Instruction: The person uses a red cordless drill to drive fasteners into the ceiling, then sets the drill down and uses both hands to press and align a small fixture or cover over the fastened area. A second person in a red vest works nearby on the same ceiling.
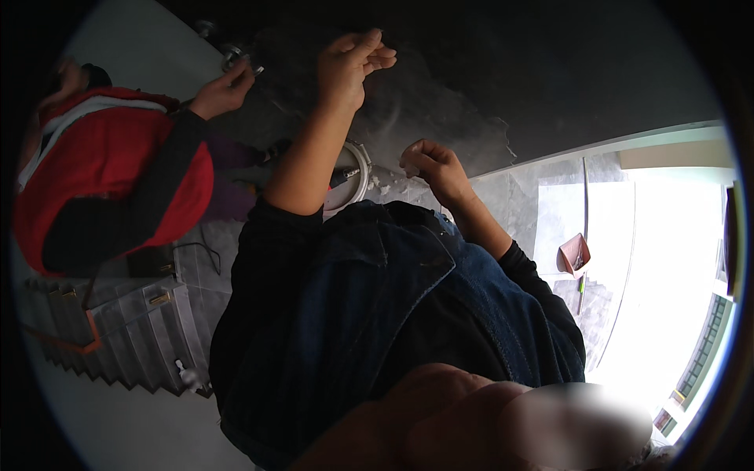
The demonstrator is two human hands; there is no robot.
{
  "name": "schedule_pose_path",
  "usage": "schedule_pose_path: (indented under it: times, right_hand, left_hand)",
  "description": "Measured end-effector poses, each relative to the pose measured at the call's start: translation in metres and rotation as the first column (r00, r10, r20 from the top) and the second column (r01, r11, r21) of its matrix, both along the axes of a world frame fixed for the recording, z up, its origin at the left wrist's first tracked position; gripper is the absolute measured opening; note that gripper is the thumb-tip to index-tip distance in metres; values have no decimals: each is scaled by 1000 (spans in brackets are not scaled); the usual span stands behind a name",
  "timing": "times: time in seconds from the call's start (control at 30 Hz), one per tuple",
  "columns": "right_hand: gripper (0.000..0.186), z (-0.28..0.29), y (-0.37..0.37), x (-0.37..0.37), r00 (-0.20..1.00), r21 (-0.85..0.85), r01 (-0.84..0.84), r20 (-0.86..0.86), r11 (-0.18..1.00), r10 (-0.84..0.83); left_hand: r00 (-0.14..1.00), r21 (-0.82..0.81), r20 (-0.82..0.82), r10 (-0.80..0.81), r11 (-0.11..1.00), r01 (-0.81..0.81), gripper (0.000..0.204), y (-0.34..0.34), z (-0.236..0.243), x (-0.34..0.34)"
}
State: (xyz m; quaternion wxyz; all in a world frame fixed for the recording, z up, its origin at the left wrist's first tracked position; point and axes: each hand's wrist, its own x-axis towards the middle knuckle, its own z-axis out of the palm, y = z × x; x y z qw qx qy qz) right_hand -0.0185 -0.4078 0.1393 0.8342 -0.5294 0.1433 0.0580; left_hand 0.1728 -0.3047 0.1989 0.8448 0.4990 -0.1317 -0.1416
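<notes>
My left hand (353,67) is raised in front of a dark panel (581,71), its thumb pressed toward curled fingers. What it pinches, if anything, is too small to make out. Lower and to the right, my right hand (441,169) is closed, thumb against fingers, near the panel's lower edge. A small pale bit seems to show at its fingertips, but I cannot tell what it is. Greyish smears (408,102) mark the dark surface between and beyond both hands. Below my left forearm stands a round, white-rimmed bucket (367,169) with a dark-handled tool leaning in it.
At the left, a person in a red vest (118,165) reaches a hand (224,93) to metal door hardware (233,56). Grey stairs (133,330) lie at the lower left. A pink dustpan (575,255) rests on the tiled floor at the right, beside a bright opening.
</notes>
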Motion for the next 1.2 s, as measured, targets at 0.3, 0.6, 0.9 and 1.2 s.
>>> schedule_pose_path:
  times: [0.3, 0.6, 0.9, 1.2]
  right_hand:
    - [9, -7, -1, 0, 1000, 10, 9, -11, 1000, -8]
    - [10, -11, -1, 0, 1000, 10, -3, -18, 1000, 3]
    - [8, -5, 2, -4, 999, 16, 4, -34, 1000, -3]
    - [7, -4, 4, -6, 1000, 8, -1, -31, 1000, 1]
  left_hand:
    - [999, 19, 14, 33, 999, -33, 23, -1, -1, 0]
    - [1000, -2, -1, -14, 1000, 14, 20, 0, 1, 2]
    - [998, -68, -10, -63, 996, 62, 24, 3, -3, 3]
    - [997, -76, -76, -15, 997, 9, 16, 0, 0, -2]
